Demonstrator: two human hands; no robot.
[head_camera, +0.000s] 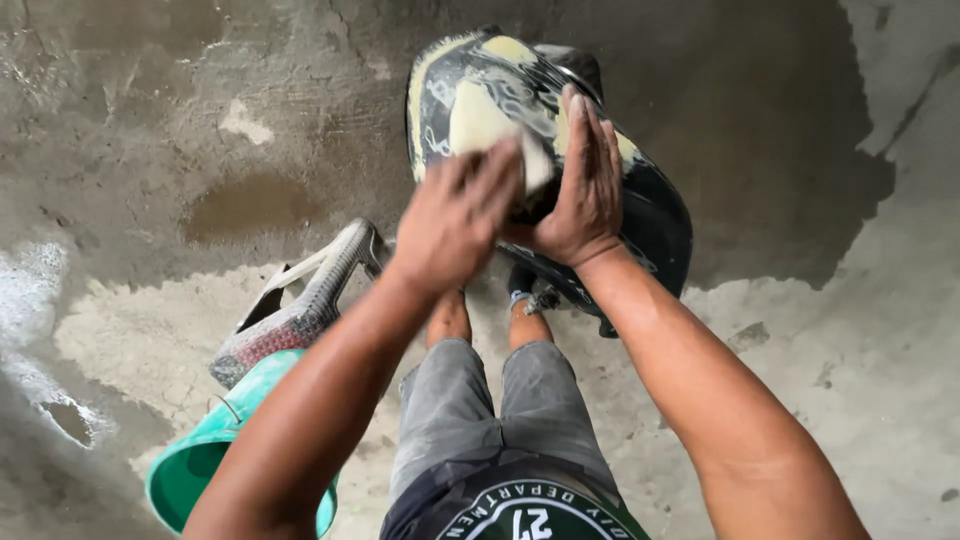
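At the bottom of the view, grey shorts (500, 410) and two bare shins are seen, with the feet set on a concrete floor (850, 380) that is wet and dark farther out. To the left, close to the knee, a teal bucket (200, 460) lies tipped toward the camera, and a grey and red speckled panel (300, 310) rests against its rim. Above the feet, a black and yellow motorcycle body panel (640, 210) is held up on edge; its lower rim appears to sit just beside the toes. The left hand (455, 225) is blurred, its fingers curled and clamped on a pale sanding block or sponge (495, 130) pressed to the yellowed upper face of the panel. The right hand (585, 190) is laid flat on the same face, fingers extended and pressed together, steadying it. Beyond the panel, only damp floor and a lighter dry patch are seen.

Risks are judged as follows: the panel could slide on the wet floor, since it is braced by one palm alone; the block could slip off the curved surface; the nearby bucket could be knocked over by the left elbow.
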